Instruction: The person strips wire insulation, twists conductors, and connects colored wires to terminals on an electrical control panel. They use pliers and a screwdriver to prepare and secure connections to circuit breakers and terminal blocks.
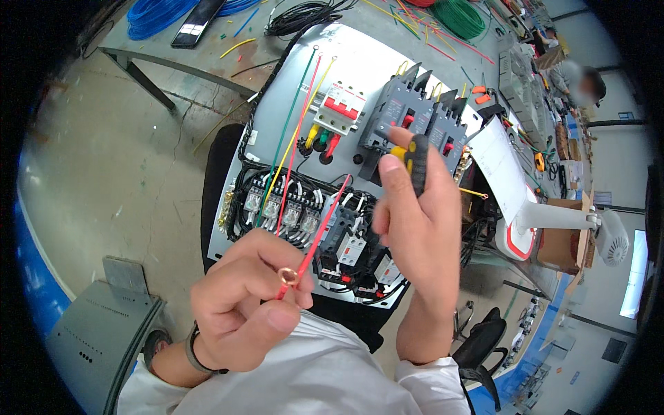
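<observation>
My left hand (249,304) pinches a red wire (324,225) near its end, where a bare copper loop (288,277) shows above the fingertips. The wire slants up and away over the panel. My right hand (425,221) is closed round a screwdriver (418,164) with a black-and-yellow handle; I cannot make out its tip. Beyond it sit dark grey circuit breakers (398,111) on the white mounting panel (283,111). A smaller white breaker with red levers (341,107) stands to their left, with yellow, green and red leads below. Green, red and yellow wires (304,114) stretch across the panel.
Clear relays (272,207) and black contactors (346,245) with bundled wiring line the panel's near side. On the bench lie a phone (197,24), blue wire coils (149,19) and a green coil (460,19). A white fan (612,238) stands right; a perforated grey metal box (90,339) is lower left.
</observation>
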Demonstrator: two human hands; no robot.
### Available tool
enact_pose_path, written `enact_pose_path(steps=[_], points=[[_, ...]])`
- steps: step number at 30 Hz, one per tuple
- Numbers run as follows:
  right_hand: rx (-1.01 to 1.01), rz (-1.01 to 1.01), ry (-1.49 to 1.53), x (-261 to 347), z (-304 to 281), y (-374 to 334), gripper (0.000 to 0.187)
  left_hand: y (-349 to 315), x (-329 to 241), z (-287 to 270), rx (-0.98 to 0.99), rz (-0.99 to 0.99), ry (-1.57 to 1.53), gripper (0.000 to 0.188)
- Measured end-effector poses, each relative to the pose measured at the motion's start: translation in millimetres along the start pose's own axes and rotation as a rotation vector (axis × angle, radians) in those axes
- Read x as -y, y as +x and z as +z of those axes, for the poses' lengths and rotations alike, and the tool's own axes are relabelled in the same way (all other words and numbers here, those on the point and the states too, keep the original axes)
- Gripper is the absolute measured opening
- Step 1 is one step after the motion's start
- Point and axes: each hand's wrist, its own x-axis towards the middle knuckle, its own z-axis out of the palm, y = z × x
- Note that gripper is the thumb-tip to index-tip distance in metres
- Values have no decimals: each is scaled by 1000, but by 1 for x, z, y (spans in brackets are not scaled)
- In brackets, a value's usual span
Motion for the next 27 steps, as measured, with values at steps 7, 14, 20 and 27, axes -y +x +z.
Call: enact_pose_path(steps=[7,14,20,27], points=[[-17,55,580,-10,16,15,29,-2,-4,1,-58,-1,-49,20],[104,3,173,-9,-3,21,18,-7,-11,-3,-31,28,-30,15],[377,-211,-543,13,-49,36,28,-11,-12,-4,-19,5,14,14],[75,-597,-925,7,-57,39,52,-11,-15,-1,-90,26,41,17]])
